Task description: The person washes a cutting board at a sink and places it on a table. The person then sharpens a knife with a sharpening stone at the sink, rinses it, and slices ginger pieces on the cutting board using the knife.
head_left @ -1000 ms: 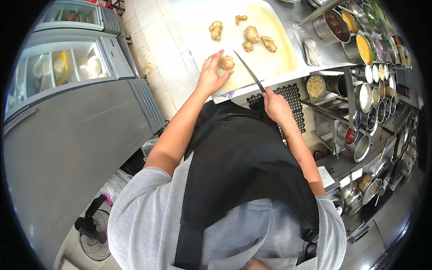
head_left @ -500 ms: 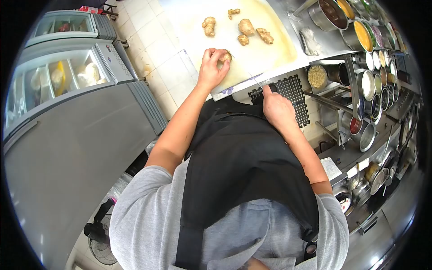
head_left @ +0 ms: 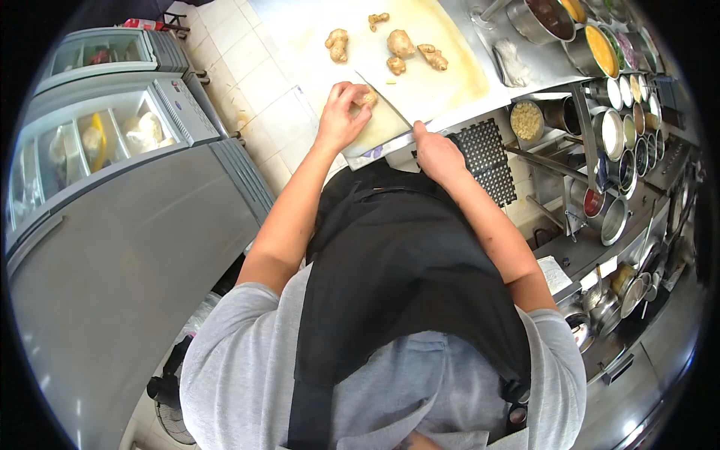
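Note:
My left hand pinches a piece of ginger over the near left part of a pale, yellow-stained cutting board. In my right hand is a knife, its blade slanting up and left across the board beside that piece. Just past the blade lies a small pale cut bit. Farther back rest several ginger roots: a long one at left, a thin one at the top, and a cluster around a round one. My right hand hides most of the knife handle.
Pots of sauce and a crumpled plastic bag are right of the board. Below them, a container of pale chopped pieces sits by a rack. A black perforated mat lies under the counter edge. Glass-topped freezers line the left.
The knife has come up from beside the board's edge onto the board, next to the ginger. A small cut bit now lies on the board. My left hand shifted slightly left.

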Motion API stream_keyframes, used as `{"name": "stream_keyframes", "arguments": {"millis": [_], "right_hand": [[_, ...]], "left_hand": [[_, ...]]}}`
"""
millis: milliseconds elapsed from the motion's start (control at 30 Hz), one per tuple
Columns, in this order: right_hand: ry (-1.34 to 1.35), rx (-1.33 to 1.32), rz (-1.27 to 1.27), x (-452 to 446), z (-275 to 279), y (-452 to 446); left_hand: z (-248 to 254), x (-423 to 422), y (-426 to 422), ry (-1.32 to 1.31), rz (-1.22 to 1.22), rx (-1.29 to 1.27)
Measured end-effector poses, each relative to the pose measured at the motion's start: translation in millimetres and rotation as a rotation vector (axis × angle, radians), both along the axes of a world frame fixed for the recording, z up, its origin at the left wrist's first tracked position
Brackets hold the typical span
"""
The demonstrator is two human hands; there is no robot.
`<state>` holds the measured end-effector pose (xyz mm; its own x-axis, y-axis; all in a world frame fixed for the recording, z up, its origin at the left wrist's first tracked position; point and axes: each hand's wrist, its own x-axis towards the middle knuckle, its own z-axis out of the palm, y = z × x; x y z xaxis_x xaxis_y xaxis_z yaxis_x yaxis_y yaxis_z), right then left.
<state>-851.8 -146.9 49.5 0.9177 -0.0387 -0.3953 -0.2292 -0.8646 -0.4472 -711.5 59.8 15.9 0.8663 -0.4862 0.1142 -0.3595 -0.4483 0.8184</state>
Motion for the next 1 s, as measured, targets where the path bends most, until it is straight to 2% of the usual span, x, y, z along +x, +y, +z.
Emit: {"name": "stream_keyframes", "arguments": {"millis": [67,133,200,267,500,733,833,900,1000], "right_hand": [[-0.021,0.013,0.018,9,8,-8],[0.068,0.096,0.044,8,25,-20],[0.065,0.042,0.033,2,38,-23],[0.123,-0.062,-0.035,-7,58,-18],[0.073,-0.041,-0.017,-38,71,-3],[0.198,-0.023,-0.044,-33,92,10],[0.173,0.029,-0.078,-23,72,14],[0.141,0.042,-0.085,-16,36,19],[0.127,0.097,-0.081,-13,23,11]], "left_hand": [[-2,-1,5,-0.037,-0.012,-0.016],[-2,-1,14,-0.067,-0.044,-0.02],[-2,1,17,-0.174,-0.04,-0.003],[-1,0,14,-0.103,-0.025,0.007],[11,-5,2,0.008,0.037,0.059],[13,-7,-1,-0.076,0.036,0.179],[17,-11,0,-0.014,0.054,0.144],[13,-11,1,-0.06,0.043,0.124],[12,-12,7,-0.04,0.061,0.101]]}}
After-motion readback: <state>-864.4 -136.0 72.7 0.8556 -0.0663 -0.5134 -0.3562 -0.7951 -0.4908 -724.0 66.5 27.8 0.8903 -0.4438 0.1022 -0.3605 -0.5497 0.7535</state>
